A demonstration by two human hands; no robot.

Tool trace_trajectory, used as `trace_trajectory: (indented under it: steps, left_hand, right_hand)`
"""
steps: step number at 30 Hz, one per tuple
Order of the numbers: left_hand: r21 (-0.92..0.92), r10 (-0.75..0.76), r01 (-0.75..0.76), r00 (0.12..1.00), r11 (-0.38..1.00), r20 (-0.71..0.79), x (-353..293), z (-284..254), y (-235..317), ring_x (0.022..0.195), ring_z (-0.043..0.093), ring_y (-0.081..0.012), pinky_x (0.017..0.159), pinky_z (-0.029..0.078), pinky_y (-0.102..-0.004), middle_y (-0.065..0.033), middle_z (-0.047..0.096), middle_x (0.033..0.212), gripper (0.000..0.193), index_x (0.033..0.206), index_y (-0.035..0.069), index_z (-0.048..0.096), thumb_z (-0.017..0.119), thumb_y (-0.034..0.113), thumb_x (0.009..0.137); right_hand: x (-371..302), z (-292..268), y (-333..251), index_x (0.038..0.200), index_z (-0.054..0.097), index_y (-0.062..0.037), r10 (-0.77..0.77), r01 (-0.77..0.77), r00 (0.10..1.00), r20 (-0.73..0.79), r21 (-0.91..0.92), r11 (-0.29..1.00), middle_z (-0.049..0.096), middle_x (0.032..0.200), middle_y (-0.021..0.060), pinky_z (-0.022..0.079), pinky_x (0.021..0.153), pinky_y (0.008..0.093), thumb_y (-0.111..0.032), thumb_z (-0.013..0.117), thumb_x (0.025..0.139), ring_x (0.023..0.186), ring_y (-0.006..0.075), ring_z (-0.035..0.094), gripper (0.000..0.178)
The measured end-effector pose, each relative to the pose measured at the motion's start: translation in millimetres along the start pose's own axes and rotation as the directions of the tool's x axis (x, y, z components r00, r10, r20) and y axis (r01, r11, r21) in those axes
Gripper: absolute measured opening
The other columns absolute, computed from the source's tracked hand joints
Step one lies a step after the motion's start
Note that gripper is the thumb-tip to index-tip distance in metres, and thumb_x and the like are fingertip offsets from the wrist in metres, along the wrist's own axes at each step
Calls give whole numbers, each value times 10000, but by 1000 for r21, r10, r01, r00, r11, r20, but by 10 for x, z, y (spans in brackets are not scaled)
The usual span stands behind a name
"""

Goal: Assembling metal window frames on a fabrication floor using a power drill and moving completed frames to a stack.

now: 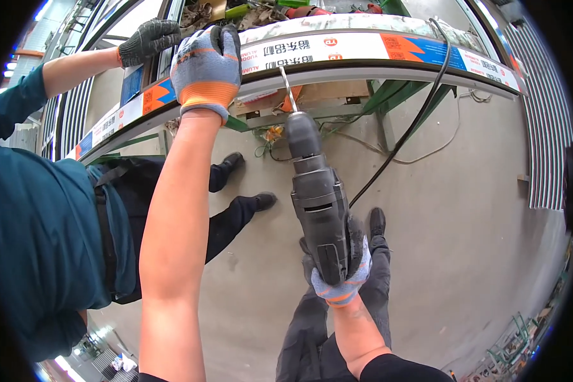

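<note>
My right hand point(345, 275), in a grey-blue glove with orange stripes, is closed around the handle of a black corded power drill point(319, 204). Its long drill bit point(286, 88) points away from me, and the tip meets or nearly meets the near edge of a long aluminium profile point(363, 66) covered in printed protective film. Wearing a matching glove, my left hand point(207, 73) grips that profile left of the bit, fingers curled over its top. Beneath the gloves and the drill body, the fingertips and trigger are hidden.
A co-worker in a teal shirt point(44, 229) stands at the left, a dark-gloved hand point(149, 43) near the profile. The black power cord point(420, 114) loops over the profile. Green stand legs point(388, 105) are underneath. Stacked metal profiles point(546, 127) lie at the right. Tools point(299, 11) sit beyond.
</note>
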State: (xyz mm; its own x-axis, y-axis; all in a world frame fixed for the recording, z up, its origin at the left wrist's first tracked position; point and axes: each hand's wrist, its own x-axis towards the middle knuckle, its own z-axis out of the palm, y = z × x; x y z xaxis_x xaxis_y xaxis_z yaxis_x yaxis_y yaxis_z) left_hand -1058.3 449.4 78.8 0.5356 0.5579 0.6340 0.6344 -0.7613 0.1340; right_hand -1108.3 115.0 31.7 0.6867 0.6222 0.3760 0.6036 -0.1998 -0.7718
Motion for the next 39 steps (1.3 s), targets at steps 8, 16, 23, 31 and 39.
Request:
trace_trajectory:
  steps: [8, 16, 23, 31, 39]
  left_hand:
    - [23, -7, 8, 1000, 1000, -28, -19, 13, 14, 814, 633, -348, 740, 501, -432, -145, 670, 826, 306, 840, 74, 677, 505, 317, 913]
    - [7, -5, 5, 999, 1000, -40, -56, -53, 100, 789, 634, -348, 715, 506, -432, -149, 666, 805, 306, 820, 79, 675, 501, 310, 919]
    - [11, 0, 1, 999, 1000, -38, -20, -17, 50, 790, 638, -346, 714, 508, -433, -150, 667, 802, 315, 820, 77, 675, 496, 316, 921]
    - [5, -6, 7, 1000, 1000, -23, -21, 4, 37, 787, 637, -345, 716, 508, -430, -150, 667, 808, 318, 817, 76, 674, 498, 320, 919]
    - [9, 6, -6, 997, 1000, -76, -37, 19, 22, 778, 638, -343, 712, 508, -426, -145, 669, 804, 299, 804, 78, 674, 523, 314, 909]
  right_hand:
    - [-110, 68, -64, 1162, 542, 21, 265, -258, 964, -6, 196, 946, 575, 1028, 163, 497, 694, 400, -140, 755, 537, 851, 347, 593, 680]
    - [-90, -28, -104, 1283, 437, 99, 138, -147, 987, 88, 114, 983, 580, 1186, 218, 552, 817, 359, -29, 658, 699, 995, 297, 648, 638]
    - [12, 75, -166, 1256, 471, 109, 150, -150, 986, 69, -5, 989, 636, 1085, 164, 525, 802, 330, -84, 686, 694, 933, 269, 658, 633]
    - [135, 172, -170, 1242, 471, 45, 183, -181, 983, -25, 62, 981, 571, 995, 167, 487, 703, 421, -138, 764, 584, 850, 353, 578, 743]
    - [199, 241, -154, 1241, 472, 44, 44, -45, 999, -7, -96, 994, 553, 1070, 176, 491, 735, 415, -178, 782, 601, 892, 353, 578, 745]
